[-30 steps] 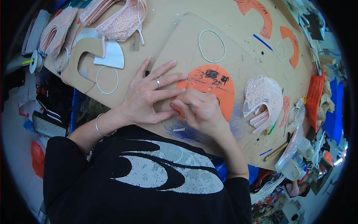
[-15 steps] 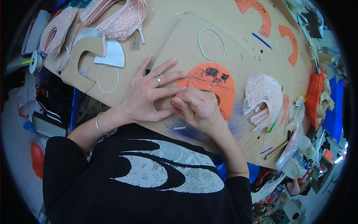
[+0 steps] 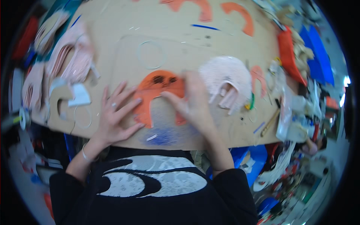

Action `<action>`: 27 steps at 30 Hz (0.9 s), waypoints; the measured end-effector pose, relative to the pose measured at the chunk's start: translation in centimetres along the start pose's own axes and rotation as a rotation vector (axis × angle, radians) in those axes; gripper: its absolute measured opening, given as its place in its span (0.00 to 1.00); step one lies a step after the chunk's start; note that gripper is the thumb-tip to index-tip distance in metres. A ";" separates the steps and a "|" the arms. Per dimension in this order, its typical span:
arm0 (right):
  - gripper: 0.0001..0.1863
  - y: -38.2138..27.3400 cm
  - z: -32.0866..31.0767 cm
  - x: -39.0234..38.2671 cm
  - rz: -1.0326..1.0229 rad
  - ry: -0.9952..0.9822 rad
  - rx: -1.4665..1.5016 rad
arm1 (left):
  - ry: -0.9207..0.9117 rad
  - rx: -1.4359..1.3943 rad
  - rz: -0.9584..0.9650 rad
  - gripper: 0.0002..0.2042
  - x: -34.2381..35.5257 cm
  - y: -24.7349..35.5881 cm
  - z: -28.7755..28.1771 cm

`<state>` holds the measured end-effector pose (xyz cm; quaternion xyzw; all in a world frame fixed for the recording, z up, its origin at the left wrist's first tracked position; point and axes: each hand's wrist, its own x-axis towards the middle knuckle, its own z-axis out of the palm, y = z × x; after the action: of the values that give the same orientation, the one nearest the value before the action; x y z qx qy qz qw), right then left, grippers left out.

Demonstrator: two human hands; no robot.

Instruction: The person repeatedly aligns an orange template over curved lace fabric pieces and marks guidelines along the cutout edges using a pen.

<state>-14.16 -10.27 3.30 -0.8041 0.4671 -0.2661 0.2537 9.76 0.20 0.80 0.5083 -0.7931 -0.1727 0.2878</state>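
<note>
An orange arch-shaped template (image 3: 149, 91) with dark pen marks lies on the brown board, its opening toward me. My left hand (image 3: 118, 116) is open beside it, fingers spread, fingertips at its left edge. Over the template's right side is my right hand (image 3: 193, 103), blurred by motion. Its thumb stretches across the orange surface, while the other fingers are smeared; whether they hold anything is unclear. A small white strip (image 3: 152, 137) rests on the blue-smudged area below the template. Close to my right hand sits a stack of pale pink sequined arch-shaped pieces (image 3: 228, 73).
More pink pieces (image 3: 77, 62) are stacked at the left, near a brown arch template (image 3: 57, 95). Farther off lie a blue pen (image 3: 205, 27) and orange templates (image 3: 240, 17). A red basket (image 3: 288, 56) and a wooden-handled tool (image 3: 270, 123) are at the right.
The view has swung, shifting the table leftward in the picture. My right hand has moved from close by my left fingers to the template's right side. The template's arch opening now shows.
</note>
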 end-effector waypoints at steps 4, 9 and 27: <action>0.19 -0.1 -2.5 -1.6 0.062 0.169 0.430 | 0.053 -0.113 -0.047 0.38 2.9 0.3 -0.1; 0.16 6.1 -11.7 -1.3 0.212 0.600 0.189 | 0.183 -0.181 0.135 0.46 8.8 1.8 -0.7; 0.18 16.8 -17.7 -10.6 0.576 0.959 -0.137 | -0.652 -0.031 0.225 0.49 32.1 7.5 14.3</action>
<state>-40.79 -10.98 3.19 -0.4479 0.7469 -0.4910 0.0226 -14.74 -25.92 3.02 0.3313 -0.8917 -0.3052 0.0439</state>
